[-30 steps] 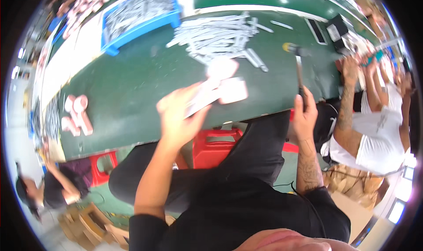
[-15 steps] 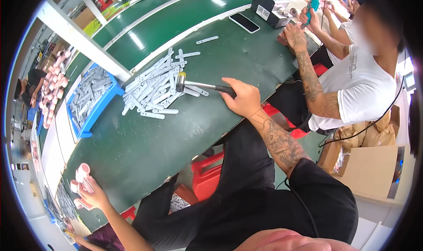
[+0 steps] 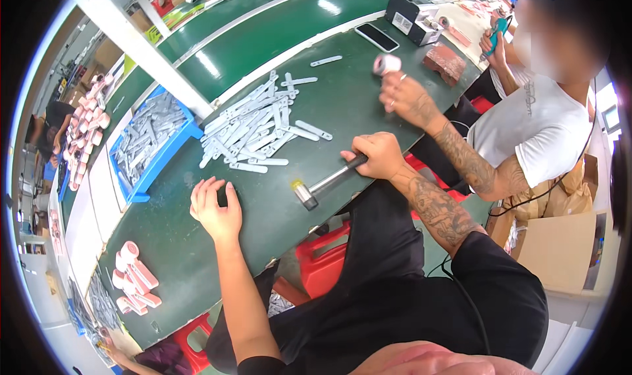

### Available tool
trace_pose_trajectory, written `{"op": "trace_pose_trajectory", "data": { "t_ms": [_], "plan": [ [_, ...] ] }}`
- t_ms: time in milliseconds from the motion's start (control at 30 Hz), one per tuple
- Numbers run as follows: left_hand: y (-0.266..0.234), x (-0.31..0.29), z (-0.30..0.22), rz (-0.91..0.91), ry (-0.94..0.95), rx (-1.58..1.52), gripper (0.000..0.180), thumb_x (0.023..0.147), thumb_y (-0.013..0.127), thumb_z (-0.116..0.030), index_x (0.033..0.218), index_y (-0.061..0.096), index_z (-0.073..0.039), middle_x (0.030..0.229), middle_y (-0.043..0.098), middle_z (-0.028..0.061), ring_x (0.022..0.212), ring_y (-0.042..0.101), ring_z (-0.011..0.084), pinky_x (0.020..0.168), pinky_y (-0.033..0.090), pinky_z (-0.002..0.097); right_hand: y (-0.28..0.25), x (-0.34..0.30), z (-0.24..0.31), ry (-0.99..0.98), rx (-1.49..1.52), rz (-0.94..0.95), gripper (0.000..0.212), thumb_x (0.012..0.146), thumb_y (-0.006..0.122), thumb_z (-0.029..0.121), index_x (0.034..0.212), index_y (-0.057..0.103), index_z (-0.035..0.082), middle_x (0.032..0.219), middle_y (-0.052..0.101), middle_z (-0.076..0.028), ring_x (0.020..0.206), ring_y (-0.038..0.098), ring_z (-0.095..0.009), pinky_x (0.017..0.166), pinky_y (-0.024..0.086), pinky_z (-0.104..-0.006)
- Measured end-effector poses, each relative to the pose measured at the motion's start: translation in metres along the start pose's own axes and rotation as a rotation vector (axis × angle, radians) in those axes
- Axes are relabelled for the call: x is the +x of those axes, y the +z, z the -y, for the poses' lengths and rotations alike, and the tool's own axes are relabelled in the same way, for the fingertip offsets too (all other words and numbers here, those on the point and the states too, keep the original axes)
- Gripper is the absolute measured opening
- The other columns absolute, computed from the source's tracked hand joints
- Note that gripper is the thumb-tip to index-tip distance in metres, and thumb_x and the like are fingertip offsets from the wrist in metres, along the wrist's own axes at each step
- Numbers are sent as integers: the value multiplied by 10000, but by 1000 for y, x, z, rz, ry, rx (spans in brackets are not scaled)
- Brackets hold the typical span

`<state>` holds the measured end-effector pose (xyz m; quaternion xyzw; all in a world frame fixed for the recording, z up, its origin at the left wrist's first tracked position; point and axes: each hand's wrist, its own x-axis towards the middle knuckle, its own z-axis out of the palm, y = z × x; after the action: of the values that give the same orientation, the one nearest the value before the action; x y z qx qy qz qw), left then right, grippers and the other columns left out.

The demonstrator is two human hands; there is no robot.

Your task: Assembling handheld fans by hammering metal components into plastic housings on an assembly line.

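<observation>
My right hand [image 3: 378,156] is closed around the black grip of a small mallet [image 3: 332,177]. The mallet's head, yellow on one face and dark on the other, hangs low over the green table near its front edge. My left hand [image 3: 218,212] is empty, fingers apart, above the table in front of the pile. That loose pile of flat light-grey plastic strips [image 3: 253,128] lies beyond both hands. To the far left, several pink handle-shaped parts with round ends [image 3: 136,277] lie bunched together on the table.
A blue bin [image 3: 140,194] of grey strips stands left of the pile, beside a white post [image 3: 141,49]. At right, a co-worker's hand [image 3: 409,100] holds a pink part [image 3: 386,64] near a reddish block [image 3: 444,63]. A phone [image 3: 377,37] and black machine [image 3: 411,16] are behind.
My left hand has left the pink parts and moved right, toward the pile. The mallet has come away from the strips, nearer to me. The co-worker's hand has reached over with a pink part.
</observation>
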<state>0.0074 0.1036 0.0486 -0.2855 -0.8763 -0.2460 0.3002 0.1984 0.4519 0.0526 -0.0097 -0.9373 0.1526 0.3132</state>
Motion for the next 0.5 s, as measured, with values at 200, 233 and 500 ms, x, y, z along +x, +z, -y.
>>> {"op": "trace_pose_trajectory", "data": {
  "t_ms": [200, 233, 500],
  "plan": [
    [3, -7, 16, -1, -180, -207, 152, 880, 826, -156, 1003, 758, -97, 1121, 774, 86, 1137, 682, 326, 1012, 515, 479, 0, 5, 33, 43, 214, -39, 71, 906, 800, 107, 942, 746, 77, 846, 746, -104, 757, 747, -317, 700, 598, -407],
    [3, -7, 15, 15, -191, -168, 159, 888, 821, -193, 1006, 760, -106, 1120, 774, 68, 1162, 672, 319, 1029, 486, 473, 0, 13, 32, 72, 235, -53, 95, 921, 762, 45, 1015, 762, 58, 933, 767, -135, 836, 767, -309, 748, 610, -394],
    [7, -7, 0, 32, -103, -54, 180, 890, 820, -252, 1031, 768, -154, 1115, 764, 31, 1189, 653, 293, 1036, 430, 482, -8, 92, -48, 351, 18, 11, 312, 967, 759, 276, 1273, 806, 241, 1174, 737, -48, 1004, 740, -293, 877, 596, -392]
  ]
}}
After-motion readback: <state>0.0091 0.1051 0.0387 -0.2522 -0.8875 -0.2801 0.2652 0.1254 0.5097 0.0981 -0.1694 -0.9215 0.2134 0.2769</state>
